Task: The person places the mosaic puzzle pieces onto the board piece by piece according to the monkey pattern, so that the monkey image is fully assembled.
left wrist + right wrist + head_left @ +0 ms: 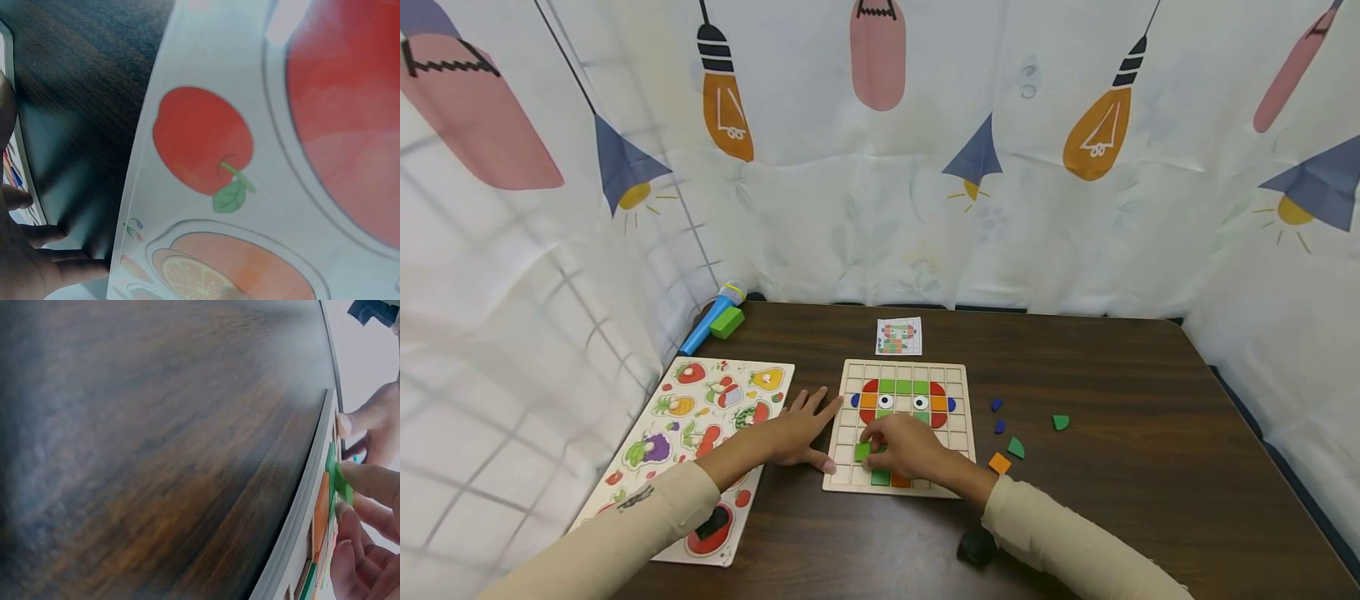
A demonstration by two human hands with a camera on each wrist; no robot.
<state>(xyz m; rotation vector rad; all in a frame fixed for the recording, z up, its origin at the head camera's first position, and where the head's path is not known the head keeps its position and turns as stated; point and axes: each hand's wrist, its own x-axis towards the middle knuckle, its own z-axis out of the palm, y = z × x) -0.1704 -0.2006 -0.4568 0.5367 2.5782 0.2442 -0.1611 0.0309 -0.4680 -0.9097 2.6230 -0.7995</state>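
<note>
My right hand (904,447) pinches a light green square tile (862,452) over the lower left part of a wooden grid board (955,462). In the right wrist view, thumb and fingers meet at the green tile, close beside an orange tile (321,515) lying on the board. My left hand (800,431) is spread at the board's left edge, thumb tip at its lower left side, holding nothing. Red, green, orange and blue pieces and two eye pieces form a pattern on the board; my right hand hides part of it.
A fruit puzzle board (700,417) lies left, under my left forearm. A small picture card (898,337) lies behind the grid board. Right of it are loose pieces, including an orange square (999,463) and a green quarter-round (1060,422). A toy microphone (705,327) and green block (727,322) lie back left.
</note>
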